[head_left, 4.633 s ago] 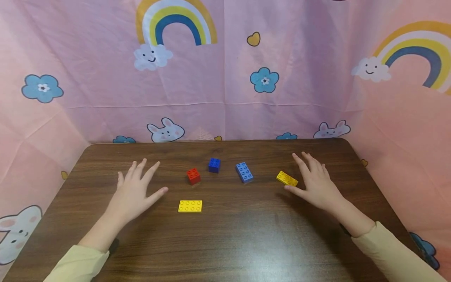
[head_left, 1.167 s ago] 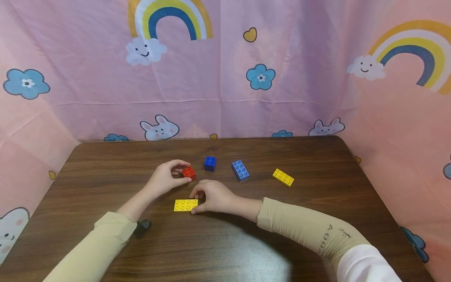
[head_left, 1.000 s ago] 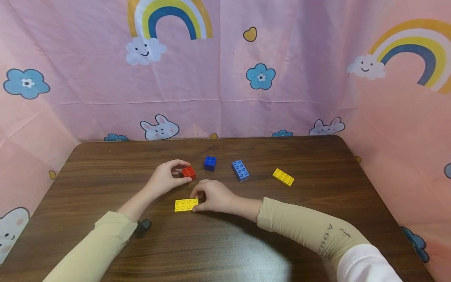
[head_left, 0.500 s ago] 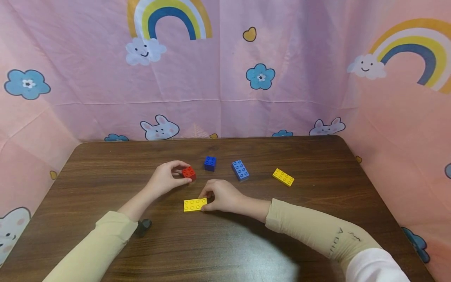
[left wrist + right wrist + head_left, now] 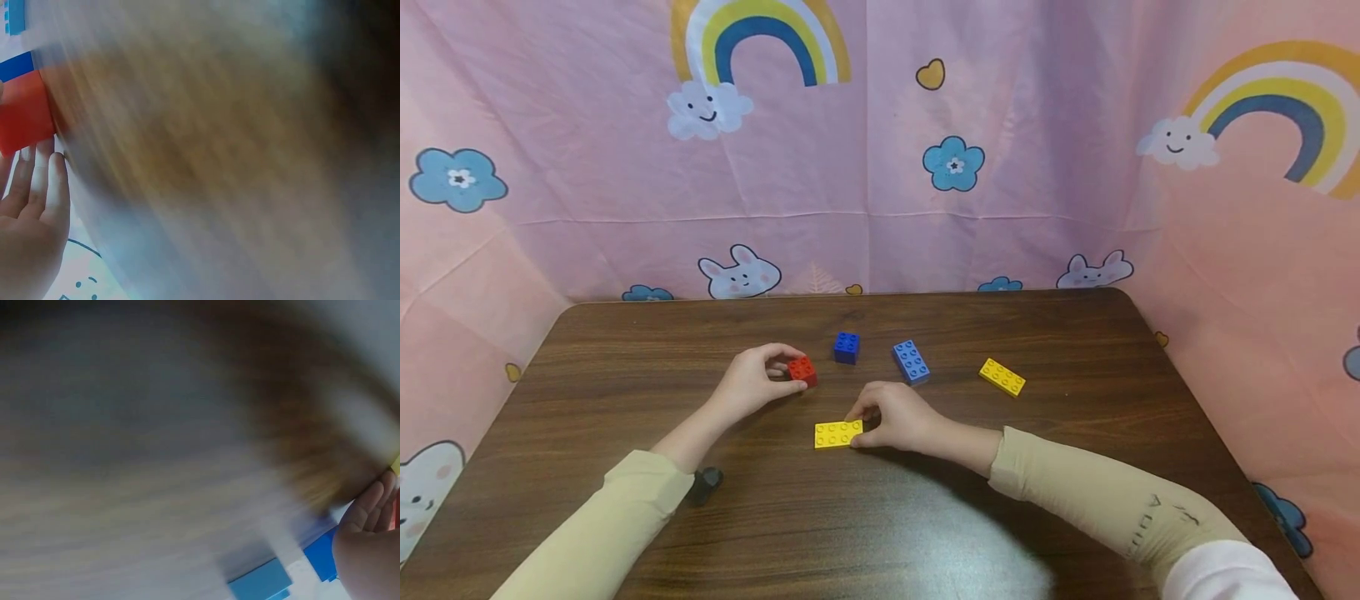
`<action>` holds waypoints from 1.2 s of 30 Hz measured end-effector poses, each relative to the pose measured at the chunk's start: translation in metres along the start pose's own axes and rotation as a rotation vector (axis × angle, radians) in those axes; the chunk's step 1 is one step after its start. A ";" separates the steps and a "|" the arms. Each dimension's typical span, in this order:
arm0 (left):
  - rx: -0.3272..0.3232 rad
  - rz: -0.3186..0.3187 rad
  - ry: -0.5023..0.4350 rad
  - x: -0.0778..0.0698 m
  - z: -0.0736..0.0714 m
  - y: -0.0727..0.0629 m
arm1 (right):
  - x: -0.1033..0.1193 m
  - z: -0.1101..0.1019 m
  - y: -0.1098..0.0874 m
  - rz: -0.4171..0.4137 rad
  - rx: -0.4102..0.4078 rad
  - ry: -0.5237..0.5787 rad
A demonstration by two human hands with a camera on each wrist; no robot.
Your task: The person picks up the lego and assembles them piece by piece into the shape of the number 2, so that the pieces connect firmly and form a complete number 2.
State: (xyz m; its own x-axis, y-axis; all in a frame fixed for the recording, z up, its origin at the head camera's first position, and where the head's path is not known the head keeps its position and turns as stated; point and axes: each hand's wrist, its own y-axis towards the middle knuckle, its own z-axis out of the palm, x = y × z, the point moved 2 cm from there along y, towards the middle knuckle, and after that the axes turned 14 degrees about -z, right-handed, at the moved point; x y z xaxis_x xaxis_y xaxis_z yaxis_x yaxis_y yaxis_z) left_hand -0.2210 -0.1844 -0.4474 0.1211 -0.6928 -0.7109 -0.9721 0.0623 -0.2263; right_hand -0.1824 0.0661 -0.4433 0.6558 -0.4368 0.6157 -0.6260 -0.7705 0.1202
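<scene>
My left hand (image 5: 749, 379) holds a small square red toy brick (image 5: 802, 371) between thumb and fingers, left of the table's middle. In the left wrist view the red brick (image 5: 24, 112) sits above the outstretched fingers. Nearer the front, my right hand (image 5: 895, 418) pinches the right end of a flat yellow brick (image 5: 838, 434), studs facing up. Only a corner of that yellow brick (image 5: 396, 465) shows at the edge of the right wrist view, past the curled fingers.
Behind the hands stand a dark blue square brick (image 5: 847, 348) and a longer light blue brick (image 5: 912, 362). Another flat yellow brick (image 5: 1002, 377) lies to the right on the brown wooden table (image 5: 737, 533). A pink patterned curtain (image 5: 820, 175) surrounds the table's back and sides.
Both hands came inward from the table's sides to the red and the near yellow brick. Over the last second the right hand slid the yellow brick rightward, while the left hand stayed put.
</scene>
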 end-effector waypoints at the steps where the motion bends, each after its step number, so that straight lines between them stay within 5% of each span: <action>1: 0.001 -0.004 0.000 0.000 0.000 0.000 | -0.001 -0.001 -0.002 0.006 -0.001 0.005; 12: 0.013 -0.016 -0.019 0.002 0.000 -0.002 | -0.011 -0.011 -0.020 0.066 -0.018 0.052; 36: 0.047 -0.003 -0.127 -0.009 0.009 -0.012 | -0.024 -0.024 -0.040 0.063 -0.020 0.069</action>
State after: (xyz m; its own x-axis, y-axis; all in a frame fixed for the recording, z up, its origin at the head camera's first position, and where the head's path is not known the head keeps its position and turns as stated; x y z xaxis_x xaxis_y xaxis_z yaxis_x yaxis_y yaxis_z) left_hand -0.2091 -0.1727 -0.4446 0.1510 -0.5971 -0.7879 -0.9616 0.0960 -0.2570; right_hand -0.1836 0.1187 -0.4445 0.5848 -0.4503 0.6748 -0.6736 -0.7330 0.0947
